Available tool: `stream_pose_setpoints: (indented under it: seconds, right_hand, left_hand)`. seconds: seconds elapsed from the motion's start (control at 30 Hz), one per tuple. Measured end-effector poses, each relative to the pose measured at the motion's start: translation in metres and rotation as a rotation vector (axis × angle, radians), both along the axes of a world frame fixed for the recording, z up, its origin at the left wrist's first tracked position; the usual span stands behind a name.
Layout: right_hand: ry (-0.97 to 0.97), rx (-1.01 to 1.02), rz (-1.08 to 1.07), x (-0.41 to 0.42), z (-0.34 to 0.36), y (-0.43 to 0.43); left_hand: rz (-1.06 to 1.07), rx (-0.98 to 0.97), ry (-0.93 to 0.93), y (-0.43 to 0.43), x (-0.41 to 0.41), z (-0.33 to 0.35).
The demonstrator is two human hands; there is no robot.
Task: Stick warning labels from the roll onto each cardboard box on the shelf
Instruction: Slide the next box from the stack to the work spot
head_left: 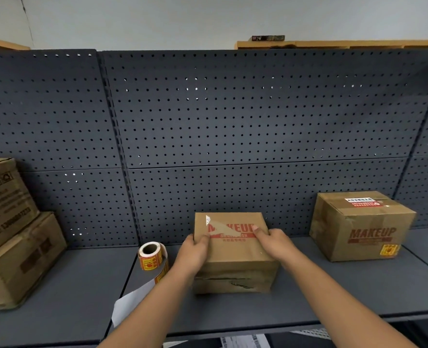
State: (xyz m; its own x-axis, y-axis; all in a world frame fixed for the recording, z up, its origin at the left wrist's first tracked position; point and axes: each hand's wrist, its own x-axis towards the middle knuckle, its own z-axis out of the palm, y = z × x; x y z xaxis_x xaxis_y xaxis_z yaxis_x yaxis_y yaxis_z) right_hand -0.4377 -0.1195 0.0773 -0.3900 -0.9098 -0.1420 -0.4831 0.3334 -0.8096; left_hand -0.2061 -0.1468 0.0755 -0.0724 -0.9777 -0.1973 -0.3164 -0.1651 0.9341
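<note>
Both hands, left hand [195, 249] and right hand [275, 244], grasp the middle brown cardboard MAKEUP box [235, 262] on the dark grey metal shelf [308, 297]; it shows no warning label. The yellow-and-red label roll [150, 256] stands just left of it. The right-hand brown cardboard box [358, 227] already carries a yellow sticker [388, 249]. The stacked brown cartons [12, 234] at far left show none, so they probably remain.
</note>
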Motion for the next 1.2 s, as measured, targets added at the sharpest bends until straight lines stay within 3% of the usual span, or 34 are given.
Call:
stream_pose_setpoints:
  seconds: [0.3, 0.4, 0.5, 0.6, 0.7, 0.83, 1.2]
  right_hand:
    - [0.049, -0.052, -0.047, 0.011, -0.015, -0.002]
    - [0.065, -0.069, -0.075, 0.011, -0.014, 0.002]
    - [0.179, -0.153, -0.098, 0.018, -0.007, 0.011]
    - [0.361, -0.292, -0.011, 0.031, 0.004, 0.025]
    - [0.452, -0.365, 0.132, 0.047, 0.014, 0.031]
    - [0.458, -0.383, 0.223, 0.068, 0.02, 0.033]
    - [0.373, -0.444, 0.44, 0.125, 0.01, 0.033]
  left_hand:
    - [0.017, 0.109, -0.026, -0.006, -0.001, -0.006]
    - [0.037, 0.114, 0.057, -0.005, 0.006, -0.007]
    - [0.05, -0.025, 0.101, -0.002, 0.025, -0.016]
    - [-0.026, -0.385, -0.154, 0.008, 0.061, -0.035]
    - [-0.068, -0.56, -0.503, 0.011, 0.1, -0.057]
    - [-0.093, -0.519, -0.772, 0.015, 0.125, -0.072]
    - [-0.102, -0.414, -0.928, 0.024, 0.142, -0.085]
